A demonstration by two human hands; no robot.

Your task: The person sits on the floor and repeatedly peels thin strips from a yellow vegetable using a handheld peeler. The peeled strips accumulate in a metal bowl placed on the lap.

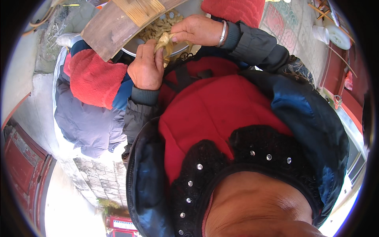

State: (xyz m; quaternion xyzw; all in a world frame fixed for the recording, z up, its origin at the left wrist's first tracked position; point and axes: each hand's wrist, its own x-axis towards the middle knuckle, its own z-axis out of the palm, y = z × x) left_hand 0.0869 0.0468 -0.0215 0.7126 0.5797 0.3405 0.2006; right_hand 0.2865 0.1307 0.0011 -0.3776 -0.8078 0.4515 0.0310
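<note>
A pale yellow, pliable strip (164, 42), twisted into a knot, is held between both hands; its exact material I cannot tell. My left hand (146, 65) pinches it from the left between thumb and fingers. From the right, my right hand (199, 30), with a silver bangle (222, 34) at the wrist, grips the upper end. Loose ends hang below the knot. Beneath and beyond the hands is a round basin (129, 52) with a pale rim, holding a heap of similar yellowish pieces (158, 27). The board and my hands hide part of it.
A wooden board (109, 29) crosses the basin's far left side, with a lighter wood block (139, 10) on top. Red fleecy cloth covers my left knee (96, 78) and right knee (237, 11). A white bucket (320, 34) stands at the far right, near a red door (340, 63).
</note>
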